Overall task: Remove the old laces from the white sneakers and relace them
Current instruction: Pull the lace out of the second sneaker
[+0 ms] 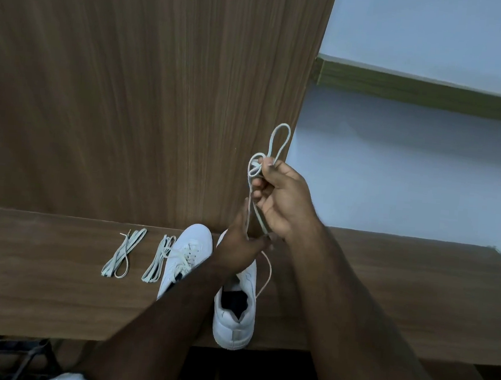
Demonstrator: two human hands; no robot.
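We judge the job to be in its first half, with the old lace coming out of the right sneaker (233,315) and no relacing begun. Our right hand (281,198) is raised well above the shelf (385,292), fingers curled round a bunched lace (273,143) whose loops stick up past the knuckles, two strands running down from it toward the shoe. Our left hand (243,243) sits low over the front of that sneaker, touching it; it seems to hold the shoe or the strands there, but we cannot tell how its fingers are closed, since they are turned away from us. A thin length of lace also curves out on the right side of the shoe, so some of it may yet be threaded; the eyelets are hidden under the left hand. The left sneaker (184,259), just beside the right one, looks laced across its front. Left of it lie two folded bundles of laces (122,254), side by side on the shelf, probably the new ones. As for containers, only the shoes qualify: the right sneaker's dark opening shows nothing inside, and the left one's is partly hidden by our forearm.
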